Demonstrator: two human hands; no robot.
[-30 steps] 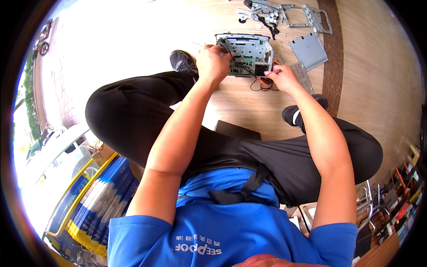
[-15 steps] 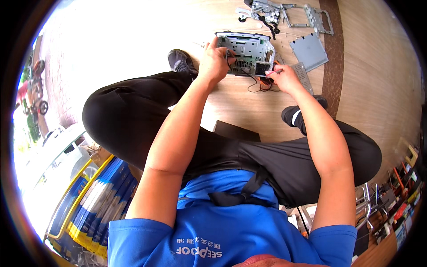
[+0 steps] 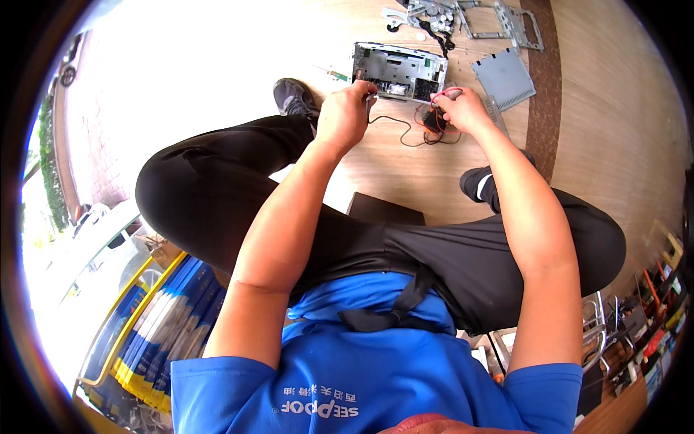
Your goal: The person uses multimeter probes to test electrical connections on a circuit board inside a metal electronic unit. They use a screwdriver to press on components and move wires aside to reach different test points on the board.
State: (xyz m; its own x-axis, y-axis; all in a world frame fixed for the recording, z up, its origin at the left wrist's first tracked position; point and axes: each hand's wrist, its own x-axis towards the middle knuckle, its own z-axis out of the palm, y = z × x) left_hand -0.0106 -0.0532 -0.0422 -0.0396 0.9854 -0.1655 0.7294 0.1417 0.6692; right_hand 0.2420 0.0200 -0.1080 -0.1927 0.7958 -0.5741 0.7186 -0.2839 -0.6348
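On the floor (image 3: 390,170) up ahead sat the open chassis (image 3: 402,65). Left hand (image 3: 347,112) pinched a black lead (image 3: 390,118), right hand (image 3: 464,110) a red lead (image 3: 448,89). I read it as probing; next move called for steady, exact contact inside.

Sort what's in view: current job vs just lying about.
In use, apparently:
opened electronics chassis
black lead at left hand
red lead at right hand
orange-and-black device, possibly a meter

Lying about:
flat grey metal panel
metal bracket
loose mechanism parts
slim green-handled tool
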